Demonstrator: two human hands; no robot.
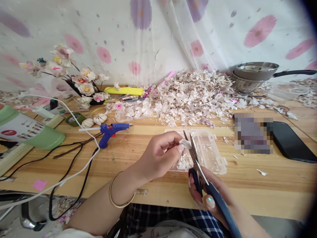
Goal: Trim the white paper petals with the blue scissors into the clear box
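Note:
My left hand (158, 155) pinches a small white petal piece (185, 143) between thumb and fingers. My right hand (210, 195) grips dark blue-handled scissors (198, 165), whose blades point up and stand slightly apart right beside the petal. Both hands hover over a clear plastic box (210, 152) holding white scraps, on the wooden table (272, 185). A gold bangle (119, 195) circles my left wrist.
A blue glue gun (110, 131) with its white cord lies left. Behind it stand a branch of pink-white artificial flowers (74, 77), tape rolls (74, 119) and a tray of petals (133, 110). A big petal heap (195, 94), steel pans (252, 74) and a black phone (289, 142) sit to the right.

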